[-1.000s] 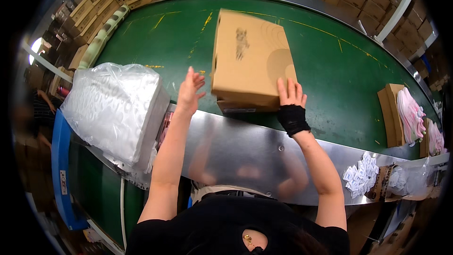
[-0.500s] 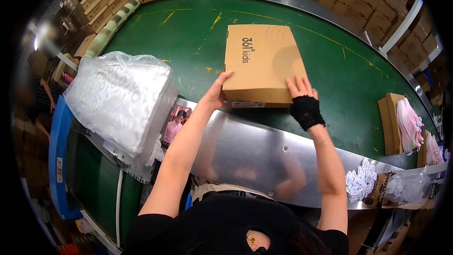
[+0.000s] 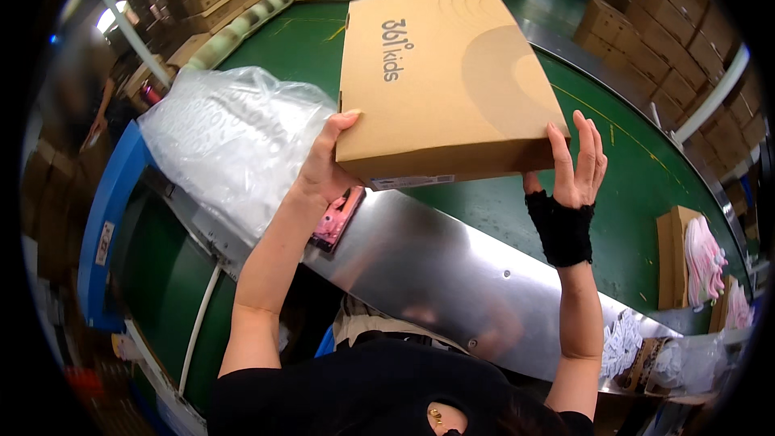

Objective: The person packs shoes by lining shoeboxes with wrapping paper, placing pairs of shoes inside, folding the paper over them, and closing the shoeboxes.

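One brown carton [image 3: 444, 73] — looks lifted, over the near steel edge [image 3: 436, 250] of the green worktop [image 3: 634, 218].
Left hand [image 3: 325, 161] grips its near-left corner, thumb on top; right hand [image 3: 575, 169] pinches the near-right corner, outer fingers splayed off it. If that lighter-looking right hold slips, carton could twist and drop that corner. Swinging left is a risk too — plastic-wrapped pack [image 3: 234, 125] and pink flat item [image 3: 337, 226] sit close, could get knocked.
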